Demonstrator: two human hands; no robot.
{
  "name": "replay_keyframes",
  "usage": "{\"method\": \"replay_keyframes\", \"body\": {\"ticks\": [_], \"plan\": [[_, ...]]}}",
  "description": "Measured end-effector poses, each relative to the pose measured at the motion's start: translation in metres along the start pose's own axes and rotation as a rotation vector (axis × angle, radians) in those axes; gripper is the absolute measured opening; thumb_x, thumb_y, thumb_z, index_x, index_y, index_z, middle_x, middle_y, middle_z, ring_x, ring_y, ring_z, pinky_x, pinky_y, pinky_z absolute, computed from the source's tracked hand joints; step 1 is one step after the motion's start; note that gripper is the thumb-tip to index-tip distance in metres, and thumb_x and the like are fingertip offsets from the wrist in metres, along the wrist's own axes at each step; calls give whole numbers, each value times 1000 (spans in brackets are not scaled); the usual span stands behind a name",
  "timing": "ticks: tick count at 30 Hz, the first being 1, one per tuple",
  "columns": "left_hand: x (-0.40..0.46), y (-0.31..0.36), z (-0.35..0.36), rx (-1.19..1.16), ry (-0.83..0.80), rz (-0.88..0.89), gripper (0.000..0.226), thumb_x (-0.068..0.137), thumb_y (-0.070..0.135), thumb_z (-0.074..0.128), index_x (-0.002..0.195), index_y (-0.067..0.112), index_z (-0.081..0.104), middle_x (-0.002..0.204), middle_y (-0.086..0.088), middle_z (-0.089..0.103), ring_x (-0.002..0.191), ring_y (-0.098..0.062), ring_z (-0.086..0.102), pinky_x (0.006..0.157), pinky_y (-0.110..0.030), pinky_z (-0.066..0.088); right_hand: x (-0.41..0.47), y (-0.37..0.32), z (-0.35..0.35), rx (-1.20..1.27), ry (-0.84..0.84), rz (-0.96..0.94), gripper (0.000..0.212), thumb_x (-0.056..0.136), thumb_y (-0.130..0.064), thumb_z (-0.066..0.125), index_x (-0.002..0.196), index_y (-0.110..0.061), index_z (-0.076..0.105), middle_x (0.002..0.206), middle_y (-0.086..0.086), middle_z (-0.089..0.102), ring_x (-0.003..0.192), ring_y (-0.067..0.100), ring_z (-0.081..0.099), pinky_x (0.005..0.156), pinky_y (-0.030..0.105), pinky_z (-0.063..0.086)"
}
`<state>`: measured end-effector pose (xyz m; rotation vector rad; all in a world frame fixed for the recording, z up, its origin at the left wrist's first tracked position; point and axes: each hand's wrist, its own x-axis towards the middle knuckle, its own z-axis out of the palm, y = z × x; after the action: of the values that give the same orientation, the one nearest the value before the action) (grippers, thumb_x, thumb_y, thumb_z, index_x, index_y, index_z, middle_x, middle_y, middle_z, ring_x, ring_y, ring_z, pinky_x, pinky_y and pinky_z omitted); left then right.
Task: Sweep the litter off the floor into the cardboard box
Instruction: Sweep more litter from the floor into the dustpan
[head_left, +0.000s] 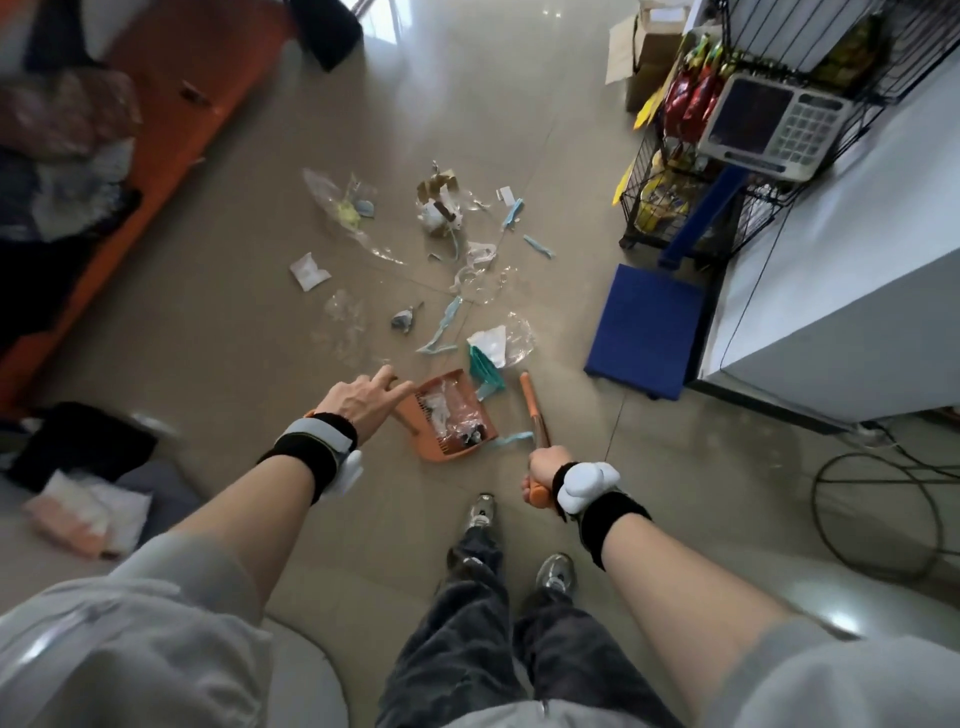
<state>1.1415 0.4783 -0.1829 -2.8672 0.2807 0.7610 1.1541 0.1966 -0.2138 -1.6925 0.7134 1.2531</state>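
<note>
Right hand (540, 470) gripping orange broom handle (535, 410), left hand (363, 397) spread loose above orange dustpan (449, 415), litter (441, 234) beyond

The right hand (543, 467) grips the orange handle of a broom (535, 410) whose head lies on the floor (234, 291) beside an orange dustpan (447, 415) holding wrappers. The left hand (363, 397) hovers with fingers spread just beside the dustpan's left edge. Litter (447, 218) of plastic and paper lies scattered beyond them.
</note>
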Motion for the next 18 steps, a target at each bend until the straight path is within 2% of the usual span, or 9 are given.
{"method": "replay_keyframes", "body": {"ticks": [2, 8, 11, 14, 18], "plan": [[-2, -2, 0, -14, -11, -15, 57, 92, 1, 41, 138, 30, 25, 127, -9, 35, 94, -29, 55, 60, -36, 44, 1, 4, 11, 7, 5, -3, 28, 98, -9, 37, 71, -13, 42, 69, 6, 50, 53, 17, 51, 45, 26, 44], [4, -14, 0, -29, -4, 43, 54, 91, 4, 40, 139, 26, 28, 129, -11, 35, 97, -31, 55, 60, -38, 42, 2, -19, 67, 217, 33, 2, 26, 95, -1, 32, 72, -4, 44, 63, 11, 44, 47, 18, 42, 33, 16, 36], [9, -22, -6, -38, 22, 73, 57, 89, 1, 43, 138, 25, 29, 127, -12, 35, 96, -32, 55, 59, -38, 41, -3, -35, 86, 304, -27, -1, 25, 95, -1, 33, 73, -5, 44, 64, 7, 44, 41, 13, 42, 31, 12, 33], [18, -33, -10, -68, 61, 72, 55, 89, 2, 44, 136, 25, 29, 126, -11, 37, 96, -33, 57, 61, -40, 43, -7, -50, 95, 323, -73, 4, 24, 97, -3, 33, 76, -4, 44, 65, 6, 43, 26, 7, 41, 30, 10, 30], [21, -55, -13, -109, 76, 35, 53, 90, 3, 44, 137, 25, 30, 124, -10, 37, 96, -33, 58, 61, -39, 42, -20, -66, 98, 271, -62, -13, 25, 96, -2, 33, 73, -6, 42, 65, 6, 40, 24, 7, 39, 30, 9, 28]]}}
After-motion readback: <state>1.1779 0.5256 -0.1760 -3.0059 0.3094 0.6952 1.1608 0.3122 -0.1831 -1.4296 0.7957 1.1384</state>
